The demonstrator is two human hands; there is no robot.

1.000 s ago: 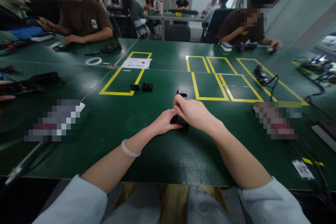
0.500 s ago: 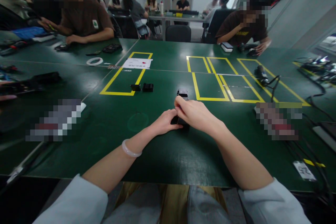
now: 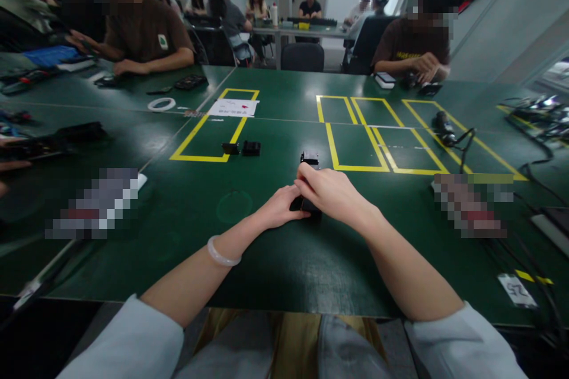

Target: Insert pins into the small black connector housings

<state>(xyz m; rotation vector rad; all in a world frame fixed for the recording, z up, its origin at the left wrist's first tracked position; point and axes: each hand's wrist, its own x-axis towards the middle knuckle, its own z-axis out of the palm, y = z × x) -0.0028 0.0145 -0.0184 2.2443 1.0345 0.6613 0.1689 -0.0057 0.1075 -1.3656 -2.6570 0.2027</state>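
A black device (image 3: 312,207) of a kind I cannot make out rests on the green table, mostly covered by both hands. My left hand (image 3: 283,206) grips its left side, with the thumb along the near edge. Over the top of it, my right hand (image 3: 326,188) is closed, fingers bent down and fingertips hidden. Just beyond the right hand sits a small black part (image 3: 310,158) with a shiny top; whether it joins the device I cannot tell. Farther left lie a small black block (image 3: 251,148) and a thin black piece (image 3: 230,148) beside it.
Yellow tape outlines (image 3: 359,168) mark the green table (image 3: 275,272). A white paper sheet (image 3: 233,108) and a tape roll (image 3: 161,105) lie at the left. Blurred-out flat objects flank my arms. A black cylindrical device (image 3: 443,127) with a cable stands right. Several people sit beyond.
My hands and the black device have hardly moved. Across the table at the right, a person's raised hand has come down to the other hand near the tabletop.
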